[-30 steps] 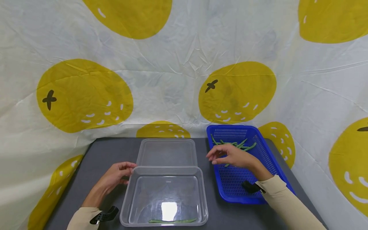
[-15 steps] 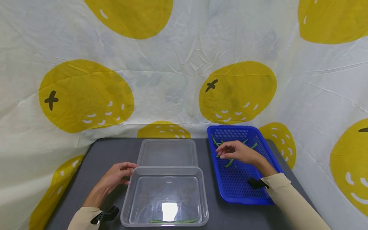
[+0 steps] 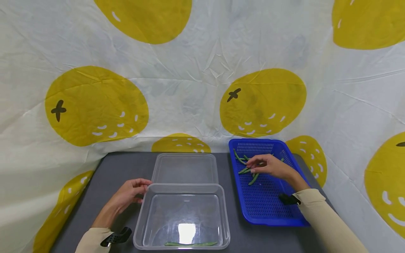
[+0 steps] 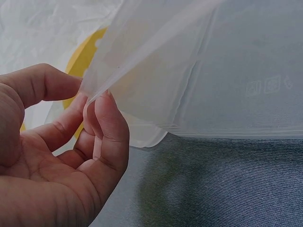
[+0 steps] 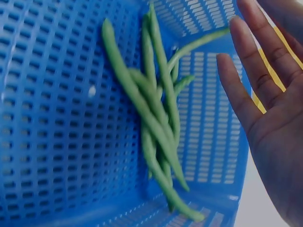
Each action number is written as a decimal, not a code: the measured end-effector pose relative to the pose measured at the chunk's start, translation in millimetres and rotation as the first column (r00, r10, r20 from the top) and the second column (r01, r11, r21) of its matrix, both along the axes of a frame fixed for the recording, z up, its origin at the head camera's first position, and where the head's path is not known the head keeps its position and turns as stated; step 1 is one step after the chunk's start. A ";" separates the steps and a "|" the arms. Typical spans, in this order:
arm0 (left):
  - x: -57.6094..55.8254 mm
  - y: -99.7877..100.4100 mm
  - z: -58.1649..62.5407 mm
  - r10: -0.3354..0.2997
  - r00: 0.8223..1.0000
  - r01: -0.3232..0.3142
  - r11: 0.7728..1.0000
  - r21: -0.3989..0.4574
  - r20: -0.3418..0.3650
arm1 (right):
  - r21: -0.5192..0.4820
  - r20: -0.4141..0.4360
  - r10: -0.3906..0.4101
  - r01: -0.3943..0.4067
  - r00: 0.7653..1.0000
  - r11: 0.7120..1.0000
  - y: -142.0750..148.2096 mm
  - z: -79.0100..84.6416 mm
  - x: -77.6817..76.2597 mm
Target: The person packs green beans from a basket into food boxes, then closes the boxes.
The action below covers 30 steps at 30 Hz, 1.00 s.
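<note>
My left hand (image 3: 128,193) pinches the upper left rim corner of a clear plastic container (image 3: 186,189); in the left wrist view, thumb and fingers (image 4: 111,135) lie on either side of that rim. Green beans (image 3: 190,244) lie along the container's near side. To the right, my right hand (image 3: 270,167) hovers over a blue plastic basket (image 3: 262,209) and partly covers the beans in its far half. The right wrist view shows its fingers (image 5: 255,66) fairly straight, with no bean between them, beside a crossed pile of several green beans (image 5: 146,113).
A flat clear lid (image 3: 185,168) lies on the dark grey table (image 3: 126,163) behind the container. A white cloth (image 3: 177,105) with yellow fruit prints hangs at the back and both sides.
My right hand has moved right, farther over the beans in the basket, uncovering some at its left. My left hand stays at the container's corner.
</note>
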<state>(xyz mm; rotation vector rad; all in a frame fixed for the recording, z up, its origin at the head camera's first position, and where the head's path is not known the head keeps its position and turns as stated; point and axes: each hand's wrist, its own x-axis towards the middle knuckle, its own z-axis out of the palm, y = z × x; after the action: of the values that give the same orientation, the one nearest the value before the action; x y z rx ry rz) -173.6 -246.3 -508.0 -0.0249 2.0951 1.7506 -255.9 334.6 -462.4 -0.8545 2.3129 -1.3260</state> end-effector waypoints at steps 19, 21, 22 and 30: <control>-1.7 -0.5 1.2 0.001 1.000 -0.001 1.000 0.000 0.000 | 0.111 0.024 0.002 -0.005 1.000 0.994 27.5 -21.0 -14.4; -1.8 -0.5 1.4 0.001 1.000 -0.001 1.000 0.003 0.002 | 0.119 0.030 -0.002 -0.001 1.000 0.993 28.7 -22.8 -15.9; -1.8 -0.6 1.6 -0.001 1.000 0.001 1.000 0.005 0.002 | 0.121 0.032 -0.004 0.000 0.999 0.993 29.3 -23.6 -16.6; -2.3 -1.4 2.7 -0.011 1.000 0.011 1.000 0.009 0.004 | 0.178 0.035 -0.023 0.017 0.999 0.984 33.7 -27.0 -18.9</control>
<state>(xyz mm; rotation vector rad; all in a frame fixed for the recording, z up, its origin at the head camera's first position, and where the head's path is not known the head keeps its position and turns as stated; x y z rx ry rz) -175.9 -247.7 -505.2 -0.0139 2.0805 1.7523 -274.8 368.3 -489.4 -0.7453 2.3739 -1.1119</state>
